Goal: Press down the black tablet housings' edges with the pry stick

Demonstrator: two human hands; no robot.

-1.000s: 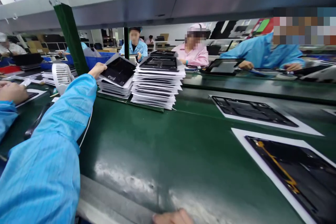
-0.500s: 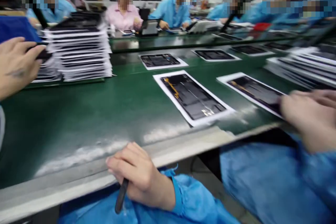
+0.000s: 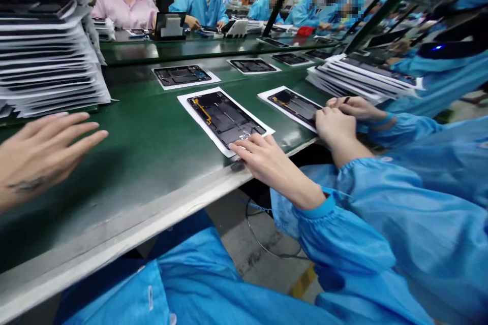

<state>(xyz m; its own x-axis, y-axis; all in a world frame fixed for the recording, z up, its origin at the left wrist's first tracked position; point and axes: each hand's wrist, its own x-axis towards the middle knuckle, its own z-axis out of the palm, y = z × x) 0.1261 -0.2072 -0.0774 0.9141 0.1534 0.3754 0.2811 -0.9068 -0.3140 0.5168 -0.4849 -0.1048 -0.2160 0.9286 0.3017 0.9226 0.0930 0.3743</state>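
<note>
My left hand [image 3: 41,157] is open over the green bench at the left, fingers stretched out, holding nothing. My right hand [image 3: 263,157] rests at the near edge of a black tablet housing [image 3: 224,117] with an orange flex cable, its fingertips touching the lower corner. The housing lies on a white sheet [image 3: 186,106]. Beneath the right hand's fingers shows the dark end of a black stick-like tool [image 3: 238,165]; the rest of it is hidden by the hand.
A tall stack of housings between white sheets [image 3: 49,61] stands at the left, a lower stack [image 3: 346,78] at the right. A co-worker's hands [image 3: 339,122] work on another housing [image 3: 292,104] close by. More housings [image 3: 185,76] lie farther back. The bench's pale edge [image 3: 152,218] runs in front.
My right hand has gone from the bench edge to the housing's near corner. My left hand has come away from the stack, its fingers now spread. The view has swung right.
</note>
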